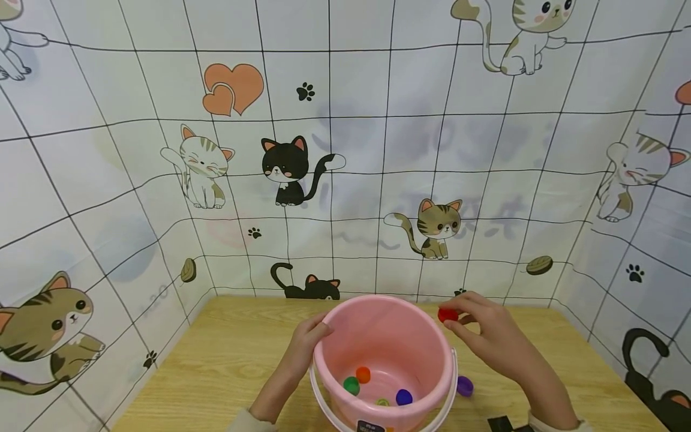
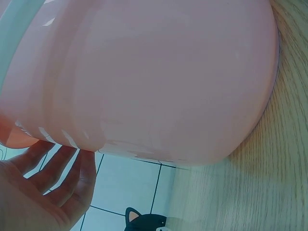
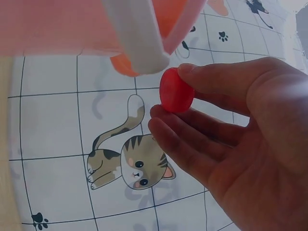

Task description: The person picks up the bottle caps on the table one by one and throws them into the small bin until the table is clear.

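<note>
A pink bucket stands upright on the table with its white handle hanging down. My left hand grips its left rim, thumb over the edge; in the left wrist view the fingers touch the outer wall. Beyond the right rim, my right hand pinches a red bottle cap between thumb and fingertips, close to the handle's end. Inside the bucket lie an orange cap, a green cap, a blue cap and a yellow-green cap, half hidden by the front rim.
On the wooden table, a purple cap lies right of the bucket. Black pieces show near my right wrist. A cat-printed sheet with grid lines surrounds the table at the back and sides.
</note>
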`<state>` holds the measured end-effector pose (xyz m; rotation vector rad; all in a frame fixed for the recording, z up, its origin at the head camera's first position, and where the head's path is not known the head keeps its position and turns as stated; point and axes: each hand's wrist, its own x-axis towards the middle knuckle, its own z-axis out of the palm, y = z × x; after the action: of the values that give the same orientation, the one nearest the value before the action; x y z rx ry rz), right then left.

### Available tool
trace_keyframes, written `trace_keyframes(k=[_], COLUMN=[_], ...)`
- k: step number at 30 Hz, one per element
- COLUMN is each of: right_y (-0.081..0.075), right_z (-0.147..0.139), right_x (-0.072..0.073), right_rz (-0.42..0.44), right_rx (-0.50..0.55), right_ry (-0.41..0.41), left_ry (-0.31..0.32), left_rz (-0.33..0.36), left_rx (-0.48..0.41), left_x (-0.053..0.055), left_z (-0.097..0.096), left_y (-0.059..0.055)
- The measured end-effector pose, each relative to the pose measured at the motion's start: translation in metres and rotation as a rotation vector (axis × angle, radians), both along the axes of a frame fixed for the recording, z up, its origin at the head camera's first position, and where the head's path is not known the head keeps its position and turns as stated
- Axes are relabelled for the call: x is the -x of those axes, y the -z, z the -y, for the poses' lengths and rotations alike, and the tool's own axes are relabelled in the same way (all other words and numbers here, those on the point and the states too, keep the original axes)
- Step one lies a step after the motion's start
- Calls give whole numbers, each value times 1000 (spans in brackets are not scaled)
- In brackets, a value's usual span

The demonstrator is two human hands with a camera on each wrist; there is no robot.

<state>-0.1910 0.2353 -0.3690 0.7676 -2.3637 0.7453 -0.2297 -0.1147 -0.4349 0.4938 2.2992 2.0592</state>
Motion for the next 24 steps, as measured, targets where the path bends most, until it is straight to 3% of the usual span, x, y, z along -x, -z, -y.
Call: trace_keyframes(k=[16,24], right_y=[-9,-8], right_z=[20,28], right_x=[-9,-15], right_rz=[-60,-5], right_rx=[-3,-4], right_ry=[-119,-109], left_ry=[-2,-6], left_rz=[-9,-4], left_rx=[-1,6], left_x=[-1,-1], left_z=[1,0], left_y=[0,0])
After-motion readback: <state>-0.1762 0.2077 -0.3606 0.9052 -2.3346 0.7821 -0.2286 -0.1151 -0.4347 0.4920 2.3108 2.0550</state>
